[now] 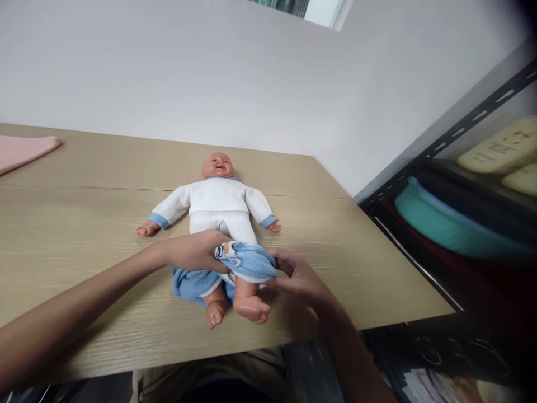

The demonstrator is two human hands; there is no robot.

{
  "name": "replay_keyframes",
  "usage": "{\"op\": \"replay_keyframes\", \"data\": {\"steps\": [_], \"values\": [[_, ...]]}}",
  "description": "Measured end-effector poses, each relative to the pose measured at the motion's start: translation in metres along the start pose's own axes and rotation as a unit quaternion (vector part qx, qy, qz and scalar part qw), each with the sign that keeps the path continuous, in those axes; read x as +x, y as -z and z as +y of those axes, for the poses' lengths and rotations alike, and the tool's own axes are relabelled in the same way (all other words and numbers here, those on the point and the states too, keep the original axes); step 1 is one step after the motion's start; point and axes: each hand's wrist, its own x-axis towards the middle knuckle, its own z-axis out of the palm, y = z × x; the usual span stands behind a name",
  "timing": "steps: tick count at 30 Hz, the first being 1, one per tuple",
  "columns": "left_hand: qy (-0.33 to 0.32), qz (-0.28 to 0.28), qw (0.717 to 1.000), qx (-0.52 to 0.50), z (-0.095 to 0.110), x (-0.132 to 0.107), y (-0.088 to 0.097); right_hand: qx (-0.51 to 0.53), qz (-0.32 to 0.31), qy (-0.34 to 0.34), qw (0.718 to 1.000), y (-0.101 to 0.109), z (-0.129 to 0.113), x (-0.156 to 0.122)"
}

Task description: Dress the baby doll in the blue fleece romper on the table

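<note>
A baby doll (217, 201) in a white long-sleeved suit lies on its back on the wooden table (75, 235), head toward the wall, bare feet toward me. Blue trousers (245, 263) with a cartoon patch are bunched around its lower legs. My left hand (193, 252) is closed on the waistband at the doll's right thigh. My right hand (296, 274) grips the other side of the blue fabric by the doll's left leg.
A pink cloth (23, 151) lies at the table's far left edge. A dark metal shelf (453, 184) on the right holds a teal basin (444, 226) and pale packages (503, 148). A white wall stands behind the table.
</note>
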Motion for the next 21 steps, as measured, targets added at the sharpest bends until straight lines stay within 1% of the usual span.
{"op": "replay_keyframes", "data": {"steps": [3,6,9,12,14,16,17,19,21], "values": [[0.005,0.001,1.0,-0.009,0.0,0.002,0.003,-0.023,-0.079,-0.014,0.996,0.02,-0.006,0.024],[0.01,0.001,1.0,-0.01,0.001,0.002,0.005,-0.009,-0.132,-0.031,0.991,0.03,0.0,0.047],[0.027,0.015,1.0,0.001,0.001,0.002,0.006,0.009,-0.163,-0.042,0.986,0.035,0.011,0.062],[0.035,0.021,0.999,0.002,0.0,0.001,0.004,-0.01,-0.184,-0.023,0.983,0.037,0.017,0.065],[0.026,0.016,1.0,0.006,-0.001,0.002,0.002,-0.043,-0.185,0.015,0.982,0.037,0.014,0.061],[0.018,0.025,0.999,0.04,0.0,0.002,-0.003,-0.083,-0.166,0.072,0.98,0.034,0.008,0.057],[0.022,0.044,0.996,0.072,0.001,0.001,-0.006,-0.099,-0.151,0.1,0.978,0.033,0.005,0.055],[0.04,0.106,0.984,0.139,0.001,-0.005,-0.011,-0.112,-0.115,0.133,0.978,0.03,0.0,0.054],[0.059,0.171,0.967,0.182,0.0,-0.017,-0.013,-0.102,-0.1,0.125,0.982,0.028,0.0,0.056]]}}
